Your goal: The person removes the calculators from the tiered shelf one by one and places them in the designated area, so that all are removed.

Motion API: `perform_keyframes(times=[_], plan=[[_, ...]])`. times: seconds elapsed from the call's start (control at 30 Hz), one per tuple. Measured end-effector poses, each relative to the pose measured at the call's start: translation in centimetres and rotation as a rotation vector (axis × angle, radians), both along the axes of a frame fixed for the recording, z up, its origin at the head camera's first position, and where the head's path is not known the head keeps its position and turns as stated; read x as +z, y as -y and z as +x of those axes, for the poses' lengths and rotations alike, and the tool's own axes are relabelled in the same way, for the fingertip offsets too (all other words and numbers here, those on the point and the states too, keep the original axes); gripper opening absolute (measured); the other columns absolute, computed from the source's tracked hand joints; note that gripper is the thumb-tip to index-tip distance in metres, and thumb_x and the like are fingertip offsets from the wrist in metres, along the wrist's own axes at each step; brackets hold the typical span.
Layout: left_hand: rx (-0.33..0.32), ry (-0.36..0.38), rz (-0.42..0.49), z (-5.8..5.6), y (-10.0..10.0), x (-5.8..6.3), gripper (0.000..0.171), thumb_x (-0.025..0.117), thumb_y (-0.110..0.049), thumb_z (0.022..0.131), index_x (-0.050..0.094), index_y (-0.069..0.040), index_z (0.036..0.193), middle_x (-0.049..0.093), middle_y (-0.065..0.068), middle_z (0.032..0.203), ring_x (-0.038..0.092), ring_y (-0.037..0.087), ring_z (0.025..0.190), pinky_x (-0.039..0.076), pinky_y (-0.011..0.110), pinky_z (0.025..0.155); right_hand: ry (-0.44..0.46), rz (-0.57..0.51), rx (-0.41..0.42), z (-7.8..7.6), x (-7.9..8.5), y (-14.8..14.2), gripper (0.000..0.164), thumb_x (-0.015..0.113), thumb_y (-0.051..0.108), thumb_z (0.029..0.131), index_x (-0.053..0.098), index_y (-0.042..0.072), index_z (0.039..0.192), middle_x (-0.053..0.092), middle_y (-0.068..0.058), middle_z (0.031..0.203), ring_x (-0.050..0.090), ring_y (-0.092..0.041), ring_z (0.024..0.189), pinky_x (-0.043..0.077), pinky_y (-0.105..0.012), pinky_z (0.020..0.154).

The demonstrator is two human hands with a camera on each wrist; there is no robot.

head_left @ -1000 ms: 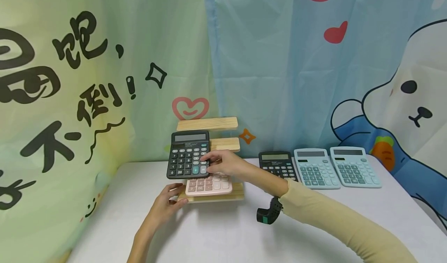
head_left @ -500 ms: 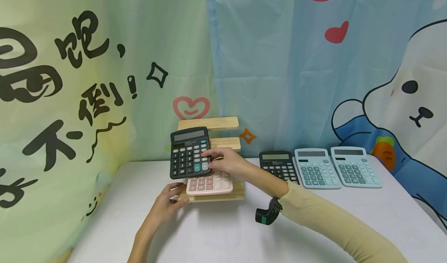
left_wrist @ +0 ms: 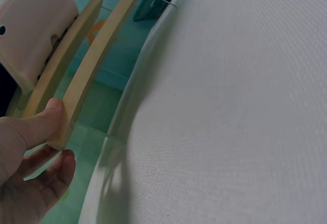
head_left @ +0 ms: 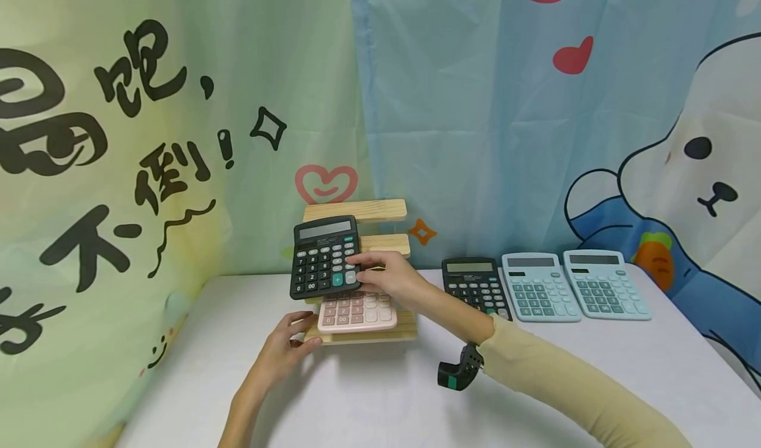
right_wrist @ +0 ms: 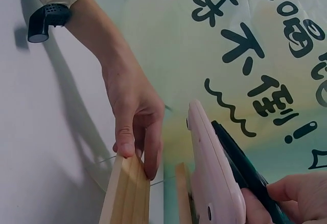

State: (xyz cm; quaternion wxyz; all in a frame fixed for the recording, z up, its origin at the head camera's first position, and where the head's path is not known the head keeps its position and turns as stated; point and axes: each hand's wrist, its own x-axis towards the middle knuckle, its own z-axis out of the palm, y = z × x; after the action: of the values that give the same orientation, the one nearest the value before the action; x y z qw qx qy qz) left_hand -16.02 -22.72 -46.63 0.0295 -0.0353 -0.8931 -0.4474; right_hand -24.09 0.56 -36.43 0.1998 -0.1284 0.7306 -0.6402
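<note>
A black calculator (head_left: 324, 256) is tilted a little in front of a wooden slatted rack (head_left: 357, 211) in the head view. My right hand (head_left: 385, 277) pinches its right edge, and in the right wrist view the thumb and a finger lie on opposite faces. Lower on the rack leans a pink calculator (head_left: 351, 320), its top partly hidden by the black one and my right hand. My left hand (head_left: 287, 343) holds the left end of the front slat (left_wrist: 84, 75); in the left wrist view the thumb lies on top and fingers below.
Another black calculator (head_left: 471, 269) lies on the white table (head_left: 380, 402) to the right, partly covered by the right forearm. Beside it are two light blue calculators, one nearer (head_left: 538, 288) and one at the far right (head_left: 603, 284). A printed curtain (head_left: 452, 137) hangs behind.
The black calculator has shifted slightly up and right and tilted with my right hand, then dropped a touch. My left hand stays at the slat.
</note>
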Motion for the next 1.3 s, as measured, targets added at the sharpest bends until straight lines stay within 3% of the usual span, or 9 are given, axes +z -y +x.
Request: perform_keyframes(times=[0.47,0.93,1.3], plan=[[0.005,0.01,-0.003,0.2,0.0,0.0,0.045,0.073,-0.017,0.086,0.062,-0.001,0.127,0.052,0.013,0.139,0.054,0.03,0.122,0.055,0.025,0.083,-0.003,-0.034,-0.041,0.9,0.1,-0.2,0.034,0.059,0.003,0.094,0.065,0.01,0.126,0.052,-0.013,0.142,0.065,-0.025,0.115,0.057,-0.028,0.088],[0.004,0.001,-0.001,0.2,0.0,0.0,0.047,0.073,-0.014,0.086,0.06,0.0,0.129,0.053,0.012,0.138,0.056,0.027,0.118,0.055,0.023,0.083,0.029,-0.081,-0.159,1.4,-0.2,-1.3,0.035,0.059,0.002,0.093,0.065,0.01,0.126,0.058,-0.012,0.135,0.064,-0.022,0.113,0.057,-0.029,0.09],[0.01,-0.003,-0.001,0.1,-0.1,0.0,0.048,0.073,-0.014,0.085,0.06,-0.001,0.129,0.053,0.011,0.139,0.057,0.025,0.115,0.055,0.022,0.083,0.011,-0.092,-0.194,2.0,-0.1,-2.7,0.037,0.058,0.002,0.091,0.064,0.01,0.127,0.061,-0.014,0.12,0.062,-0.007,0.083,0.057,-0.019,0.075]])
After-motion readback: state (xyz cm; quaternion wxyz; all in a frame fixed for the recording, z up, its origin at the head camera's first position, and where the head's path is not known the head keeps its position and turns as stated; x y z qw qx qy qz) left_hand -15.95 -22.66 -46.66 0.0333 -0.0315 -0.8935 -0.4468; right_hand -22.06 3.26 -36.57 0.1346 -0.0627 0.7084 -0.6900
